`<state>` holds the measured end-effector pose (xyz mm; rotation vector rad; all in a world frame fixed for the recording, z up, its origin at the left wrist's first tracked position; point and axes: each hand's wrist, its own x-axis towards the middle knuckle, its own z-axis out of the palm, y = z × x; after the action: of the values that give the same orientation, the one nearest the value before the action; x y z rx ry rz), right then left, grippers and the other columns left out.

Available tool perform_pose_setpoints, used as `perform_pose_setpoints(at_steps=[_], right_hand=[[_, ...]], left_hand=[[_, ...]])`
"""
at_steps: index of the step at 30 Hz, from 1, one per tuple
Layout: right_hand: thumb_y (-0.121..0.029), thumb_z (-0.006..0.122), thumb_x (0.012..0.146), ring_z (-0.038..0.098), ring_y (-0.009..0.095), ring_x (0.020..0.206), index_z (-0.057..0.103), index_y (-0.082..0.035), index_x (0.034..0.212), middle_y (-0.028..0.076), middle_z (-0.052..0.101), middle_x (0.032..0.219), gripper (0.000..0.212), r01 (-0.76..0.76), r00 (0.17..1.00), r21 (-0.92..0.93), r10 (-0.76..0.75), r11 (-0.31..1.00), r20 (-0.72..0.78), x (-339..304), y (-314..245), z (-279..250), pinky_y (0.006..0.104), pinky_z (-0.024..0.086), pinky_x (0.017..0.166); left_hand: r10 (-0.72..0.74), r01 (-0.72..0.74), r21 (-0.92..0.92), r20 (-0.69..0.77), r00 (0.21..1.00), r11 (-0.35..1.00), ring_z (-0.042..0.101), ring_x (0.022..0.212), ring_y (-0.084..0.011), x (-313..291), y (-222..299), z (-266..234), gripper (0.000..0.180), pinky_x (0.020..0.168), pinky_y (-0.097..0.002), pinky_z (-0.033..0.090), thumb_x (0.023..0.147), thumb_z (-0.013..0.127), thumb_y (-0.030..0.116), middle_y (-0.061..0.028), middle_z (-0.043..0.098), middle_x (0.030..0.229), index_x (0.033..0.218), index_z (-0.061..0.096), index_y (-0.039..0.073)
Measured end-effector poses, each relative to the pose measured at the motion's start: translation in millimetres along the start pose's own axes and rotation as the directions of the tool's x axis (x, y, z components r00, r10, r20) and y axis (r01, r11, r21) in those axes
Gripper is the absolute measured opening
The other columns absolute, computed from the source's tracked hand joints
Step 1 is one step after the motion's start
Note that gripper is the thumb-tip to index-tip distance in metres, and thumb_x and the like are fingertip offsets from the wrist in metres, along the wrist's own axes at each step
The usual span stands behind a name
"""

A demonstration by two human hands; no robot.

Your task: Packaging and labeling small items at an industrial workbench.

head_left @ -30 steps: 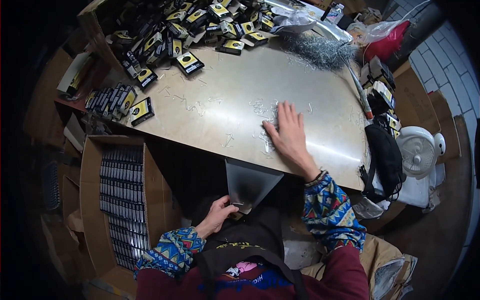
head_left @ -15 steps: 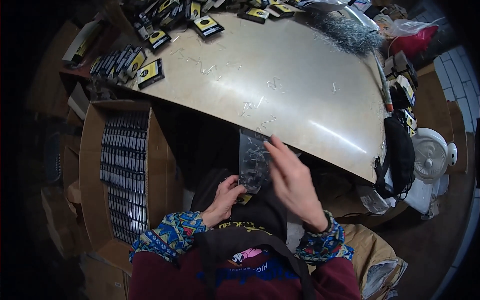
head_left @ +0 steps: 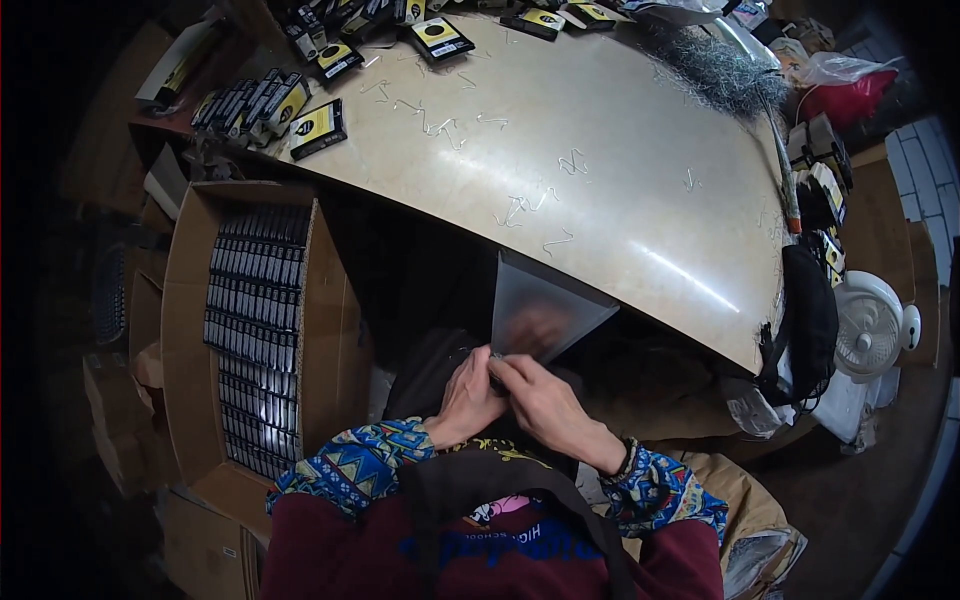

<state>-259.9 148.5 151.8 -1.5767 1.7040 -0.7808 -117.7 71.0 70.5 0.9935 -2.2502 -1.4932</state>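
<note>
My left hand point(head_left: 467, 402) and my right hand point(head_left: 548, 400) meet in front of my lap, fingers pinched together. Something small between their fingertips is mostly hidden, and I cannot make it out. Just beyond them, a smooth translucent grey sheet point(head_left: 518, 283) hangs from the table's near edge, with a blurred hand shape showing on it. Thin bent wire hooks point(head_left: 530, 204) lie scattered on the pale tabletop point(head_left: 640, 190), the closest of them near the sheet's top edge.
An open cardboard box point(head_left: 335, 310) packed with rows of small black boxes stands at left. Yellow-and-black boxes point(head_left: 318, 128) crowd the table's far left. A heap of wire hooks point(head_left: 715, 72) lies far right, near a white fan point(head_left: 866, 325) and a black bag point(head_left: 808, 315).
My right hand has come down from the sheet to meet my left hand, and its fingers have closed. The sheet now shows spread out flat. The whole view has shifted slightly.
</note>
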Motion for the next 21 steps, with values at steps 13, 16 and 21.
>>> perform_pose_setpoints(at_steps=[13, 16, 21], right_hand=[[-0.009, 0.067, 0.088, 0.070, 0.029, 0.082, 0.067, 0.001, 0.110, 0.018, 0.069, 0.096, 0.023, -0.049, 0.975, 0.089, 0.067, 0.995, -0.213, 21.0, -18.4, -43.2, 0.0332, 0.055, 0.069], [-0.005, 0.067, 0.086, 0.068, 0.028, 0.072, 0.068, 0.002, 0.103, 0.019, 0.068, 0.088, 0.018, 0.006, 0.951, -0.084, -0.032, 0.996, -0.307, 33.0, -2.9, -52.5, 0.0329, 0.053, 0.064], [-0.004, 0.066, 0.086, 0.064, 0.016, 0.060, 0.069, 0.003, 0.099, 0.014, 0.069, 0.074, 0.015, -0.126, 0.917, 0.005, 0.118, 0.992, -0.381, 41.2, -15.9, -89.6, 0.0274, 0.048, 0.056]], left_hand=[[0.297, -0.303, 0.001, -0.200, 0.934, 0.953, 0.063, 0.090, -0.0319, 15.9, 31.5, -42.5, 0.080, 0.078, -0.0362, 0.052, 0.066, 0.079, 0.008, -0.0167, 0.059, 0.104, 0.137, 0.043, 0.002], [0.399, -0.387, 0.101, -0.191, 0.897, 0.917, 0.056, 0.110, -0.0330, 30.5, 57.6, -49.8, 0.093, 0.093, -0.0383, 0.046, 0.064, 0.084, 0.012, -0.0183, 0.054, 0.123, 0.142, 0.035, -0.001], [0.434, -0.404, 0.177, -0.185, 0.882, 0.897, 0.046, 0.123, -0.0341, 42.8, 64.3, -65.9, 0.105, 0.104, -0.0404, 0.039, 0.063, 0.087, 0.014, -0.0183, 0.046, 0.137, 0.146, 0.025, -0.004]])
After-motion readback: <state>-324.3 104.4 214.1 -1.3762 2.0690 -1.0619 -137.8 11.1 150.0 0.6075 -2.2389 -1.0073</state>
